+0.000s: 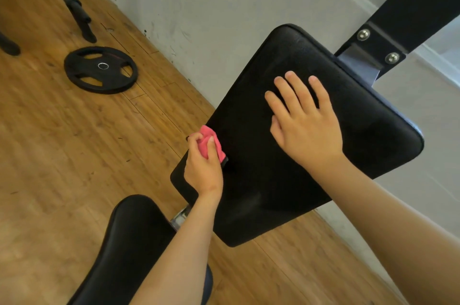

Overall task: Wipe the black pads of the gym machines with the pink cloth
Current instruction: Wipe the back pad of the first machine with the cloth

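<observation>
Currently: left hand [204, 167] grips the pink cloth [210, 141], fingers curled round it, cloth bunched against the 9 o'clock edge of the big black pad [249, 117]. On the same pad, toward 1 o'clock, right hand [308, 127] lies flat, fingers straight and spread. At 6 o'clock: second black pad [129, 242]. At 10 o'clock: weight plate [100, 70] on the floor [49, 155].

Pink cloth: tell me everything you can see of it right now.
The pink cloth is a small, soft-looking fabric rag, plain pink with no print visible. It is bunched into a wad, not spread flat. The left hand grips it, thumb and fingers curled round it, so part of it is hidden. It lies against the left edge of the big black pad. Nothing else touches it.
</observation>
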Tool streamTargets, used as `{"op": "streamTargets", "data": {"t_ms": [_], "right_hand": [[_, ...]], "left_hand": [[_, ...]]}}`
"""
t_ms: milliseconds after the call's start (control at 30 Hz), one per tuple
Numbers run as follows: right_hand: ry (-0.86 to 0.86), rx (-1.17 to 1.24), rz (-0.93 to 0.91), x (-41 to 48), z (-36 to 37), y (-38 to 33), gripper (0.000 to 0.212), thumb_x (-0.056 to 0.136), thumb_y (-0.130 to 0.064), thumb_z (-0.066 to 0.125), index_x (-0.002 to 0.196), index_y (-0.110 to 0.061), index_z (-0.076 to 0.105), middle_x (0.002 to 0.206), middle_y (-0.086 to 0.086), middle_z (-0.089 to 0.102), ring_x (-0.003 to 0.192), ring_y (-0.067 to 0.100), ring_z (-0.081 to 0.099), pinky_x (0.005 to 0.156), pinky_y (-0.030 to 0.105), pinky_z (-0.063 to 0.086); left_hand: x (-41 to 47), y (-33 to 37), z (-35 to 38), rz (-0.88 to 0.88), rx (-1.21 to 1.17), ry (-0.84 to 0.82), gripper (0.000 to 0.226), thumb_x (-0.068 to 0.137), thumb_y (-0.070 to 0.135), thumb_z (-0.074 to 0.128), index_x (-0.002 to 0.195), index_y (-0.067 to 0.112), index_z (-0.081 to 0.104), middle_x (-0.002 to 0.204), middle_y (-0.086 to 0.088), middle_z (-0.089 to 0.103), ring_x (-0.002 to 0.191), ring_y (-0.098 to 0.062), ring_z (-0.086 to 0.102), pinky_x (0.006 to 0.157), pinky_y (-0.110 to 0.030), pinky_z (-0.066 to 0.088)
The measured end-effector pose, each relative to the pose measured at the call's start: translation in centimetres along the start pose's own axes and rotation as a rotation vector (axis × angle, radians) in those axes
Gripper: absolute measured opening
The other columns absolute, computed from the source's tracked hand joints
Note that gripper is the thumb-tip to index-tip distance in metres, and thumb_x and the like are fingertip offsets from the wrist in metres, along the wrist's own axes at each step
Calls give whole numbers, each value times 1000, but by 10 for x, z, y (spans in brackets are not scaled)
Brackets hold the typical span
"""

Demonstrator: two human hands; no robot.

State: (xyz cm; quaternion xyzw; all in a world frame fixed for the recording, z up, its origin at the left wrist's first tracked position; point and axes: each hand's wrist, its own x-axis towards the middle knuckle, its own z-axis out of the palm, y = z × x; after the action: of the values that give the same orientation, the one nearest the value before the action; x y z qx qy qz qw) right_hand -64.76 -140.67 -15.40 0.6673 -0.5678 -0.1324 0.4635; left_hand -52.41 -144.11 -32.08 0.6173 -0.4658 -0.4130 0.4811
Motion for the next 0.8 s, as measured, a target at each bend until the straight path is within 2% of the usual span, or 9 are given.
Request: {"op": "streamTargets", "data": {"t_ms": [133, 233, 300, 400, 467, 567, 600, 700, 800], "right_hand": [[22, 1, 8, 0, 0, -1, 40, 97, -27, 44, 134, -12, 49, 144, 14, 46, 138, 31, 37, 115, 48, 19], [24, 7, 14, 0, -1, -1, 40, 97, -26, 43, 134, -12, 49, 144, 13, 47, 138, 30, 37, 115, 48, 20], [22, 18, 17, 0, -1, -2, 40, 97, -26, 43, 134, -12, 50, 144, 13, 47, 138, 30, 36, 115, 48, 20], [7, 22, 15, 0, -1, -1, 41, 96, -26, 43, 134, -12, 49, 144, 13, 46, 139, 30, 35, 116, 48, 19], [2, 16, 14, 0, -1, -1, 41, 97, -27, 42, 135, -12, 49, 145, 13, 45, 139, 30, 34, 116, 48, 19], [-12, 11, 17, -1, -1, -2, 42, 97, -27, 40, 136, -12, 47, 145, 14, 44, 140, 31, 33, 116, 48, 17], [-16, 13, 19, 0, -1, -2, 42, 97, -27, 41, 136, -11, 47, 146, 14, 44, 140, 31, 33, 116, 48, 17], [-5, 18, 24, 0, 0, -2, 41, 97, -27, 42, 135, -11, 47, 145, 14, 45, 140, 31, 34, 116, 48, 18], [9, 17, 24, 0, 0, -3, 41, 97, -27, 41, 135, -11, 48, 145, 14, 45, 139, 31, 34, 116, 48, 19]], "left_hand": [[-2, -25, -5, -87, 54, -30, 28, 99, 41, 44, 117, 21, 51, 97, 10, 55, 84, -13, 56, 68, -31, 45], [0, -28, -8, -95, -52, -48, 24, 98, 39, 49, 113, 20, 51, 100, 12, 54, 93, -16, 59, 74, -31, 49], [-4, -17, -11, -98, -195, -22, 19, 97, 36, 52, 110, 22, 49, 101, 15, 52, 97, -10, 58, 78, -24, 48], [-10, 11, -7, 40, -214, -45, 15, 96, 37, 54, 107, 28, 48, 99, 23, 52, 91, 6, 54, 71, -9, 42], [-9, 25, -1, 115, -170, -80, 13, 95, 38, 55, 105, 33, 49, 97, 25, 54, 91, 5, 56, 74, -13, 45], [-2, 24, 7, 110, -136, -68, 10, 94, 40, 54, 100, 39, 46, 92, 26, 55, 89, -4, 58, 83, -35, 51], [-1, 20, 9, 91, -131, -51, 10, 94, 41, 54, 100, 39, 46, 91, 25, 55, 88, -4, 57, 82, -36, 50], [0, 6, 10, -6, -127, 20, 17, 95, 40, 54, 108, 28, 54, 85, 24, 53, 79, 5, 53, 72, -25, 43], [5, -18, 7, -97, -119, 27, 22, 97, 38, 52, 112, 21, 55, 82, 27, 49, 75, 9, 49, 73, -26, 43]]}}
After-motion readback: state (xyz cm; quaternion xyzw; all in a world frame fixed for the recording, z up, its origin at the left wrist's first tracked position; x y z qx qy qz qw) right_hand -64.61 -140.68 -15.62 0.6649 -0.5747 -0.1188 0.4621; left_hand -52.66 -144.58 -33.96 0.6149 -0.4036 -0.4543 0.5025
